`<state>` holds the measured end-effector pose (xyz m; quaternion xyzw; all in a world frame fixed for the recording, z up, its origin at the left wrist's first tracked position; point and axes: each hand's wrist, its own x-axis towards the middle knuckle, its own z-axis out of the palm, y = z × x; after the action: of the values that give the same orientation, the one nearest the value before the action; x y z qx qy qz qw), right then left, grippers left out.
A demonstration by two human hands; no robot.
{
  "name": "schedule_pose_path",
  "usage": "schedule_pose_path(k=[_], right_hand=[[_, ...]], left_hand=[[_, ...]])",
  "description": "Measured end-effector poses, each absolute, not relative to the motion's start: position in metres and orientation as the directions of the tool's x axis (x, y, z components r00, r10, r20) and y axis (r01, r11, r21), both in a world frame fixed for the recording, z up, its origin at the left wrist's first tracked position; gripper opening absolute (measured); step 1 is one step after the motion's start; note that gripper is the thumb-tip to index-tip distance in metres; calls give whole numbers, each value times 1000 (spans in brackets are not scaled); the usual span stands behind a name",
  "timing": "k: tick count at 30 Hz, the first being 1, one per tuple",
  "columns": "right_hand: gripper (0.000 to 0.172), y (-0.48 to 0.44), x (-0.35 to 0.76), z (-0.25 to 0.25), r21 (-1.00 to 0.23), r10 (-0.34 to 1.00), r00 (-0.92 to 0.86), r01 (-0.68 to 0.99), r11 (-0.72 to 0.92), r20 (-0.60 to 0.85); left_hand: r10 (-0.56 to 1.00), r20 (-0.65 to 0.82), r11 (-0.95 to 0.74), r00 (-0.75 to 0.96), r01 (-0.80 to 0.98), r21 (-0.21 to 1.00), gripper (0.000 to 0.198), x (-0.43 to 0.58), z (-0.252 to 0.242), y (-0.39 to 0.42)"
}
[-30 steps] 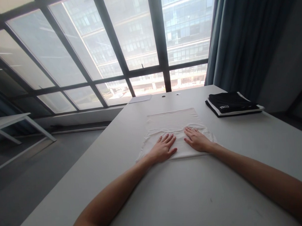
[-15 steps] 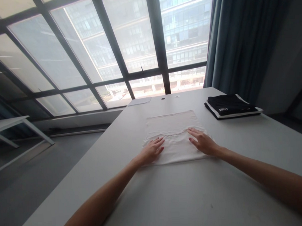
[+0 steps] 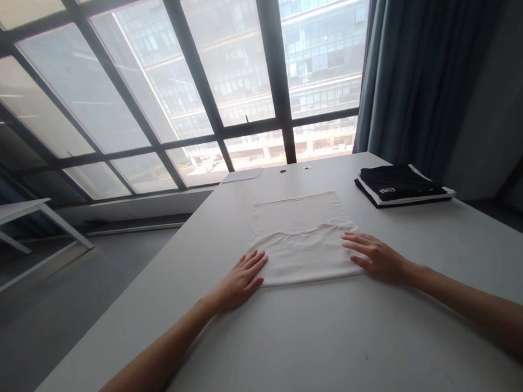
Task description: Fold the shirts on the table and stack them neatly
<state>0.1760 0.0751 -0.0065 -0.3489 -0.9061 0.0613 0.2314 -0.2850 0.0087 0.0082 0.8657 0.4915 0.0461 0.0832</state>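
A white garment [image 3: 307, 252], probably a shirt, lies folded flat on the white table [image 3: 294, 345]. Its near part is doubled over, with a wavy edge running across the middle and a thinner layer showing beyond it. My left hand [image 3: 241, 280] rests at the near left corner of the cloth, fingers stretched out and slightly apart. On the opposite side, my right hand [image 3: 377, 257] touches the right edge with its fingers extended. Neither hand grips the fabric.
Folded black and white clothes [image 3: 402, 184] are stacked at the table's right side. A sheet of paper [image 3: 242, 175] lies at the far left corner, near two small holes. Beyond are large windows and a blue curtain [image 3: 412, 68]. Another white table [image 3: 19, 212] stands at left.
Both hands have slid outward and a little toward me, from on top of the cloth to its left and right edges. The garment's folded part looks smoother.
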Motion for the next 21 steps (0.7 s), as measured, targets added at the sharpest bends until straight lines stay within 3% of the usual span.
schedule_pose_path(k=[5,8,12,16,21], right_hand=[[46,62,214,-4,-265,615,-742,557,787,265],[45,63,231,-5,-182,562,-770,532,827,302],[30,65,238,1,-10,458,-810,488,873,366],[18,59,236,13,82,357,-854,415,906,378],[21,52,238,18,139,331,-860,410,902,388]], left_hand=[[829,20,-550,559,810,204,64,-315,14,-7],[781,127,-625,612,760,177,55,-327,17,-10],[660,251,-745,709,661,90,39,-330,25,-10],[601,247,-787,760,617,15,28,-326,37,-14],[610,240,-768,755,638,-58,27,-324,39,-21]])
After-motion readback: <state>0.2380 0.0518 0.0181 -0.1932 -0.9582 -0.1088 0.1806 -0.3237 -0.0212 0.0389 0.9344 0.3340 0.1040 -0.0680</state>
